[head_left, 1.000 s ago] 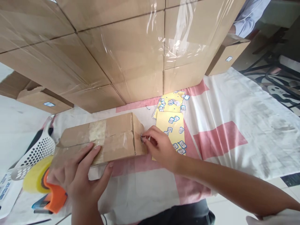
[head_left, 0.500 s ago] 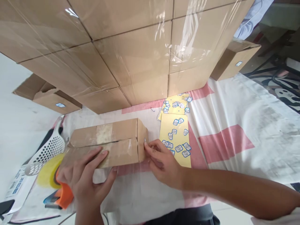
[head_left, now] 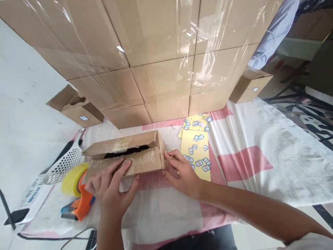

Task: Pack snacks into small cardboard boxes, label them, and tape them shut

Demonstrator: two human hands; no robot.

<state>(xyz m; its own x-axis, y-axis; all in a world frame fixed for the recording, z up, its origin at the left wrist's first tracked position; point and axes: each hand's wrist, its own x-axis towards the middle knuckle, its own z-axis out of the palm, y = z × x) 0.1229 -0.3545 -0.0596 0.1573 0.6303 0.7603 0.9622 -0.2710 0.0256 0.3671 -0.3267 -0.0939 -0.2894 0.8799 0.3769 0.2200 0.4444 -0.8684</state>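
Note:
A long brown cardboard box lies on a white and pink cloth in front of me. Its top flaps stand slightly apart, showing a dark gap. My left hand lies flat on the near flap and front side, fingers spread. My right hand presses its fingertips against the box's right end. Just right of that hand lies a yellow sticker sheet with small blue and white labels, and a second yellow sheet lies behind it.
A wall of stacked cardboard boxes wrapped in clear film stands behind. An orange tape dispenser with a yellow roll and a white perforated basket lie at left. Small boxes sit at left and right. Another person's sleeve shows at top right.
The box's top flaps have parted, showing a dark gap. My right fingertips slid from the small label on the box end to its right edge. The view tilted up.

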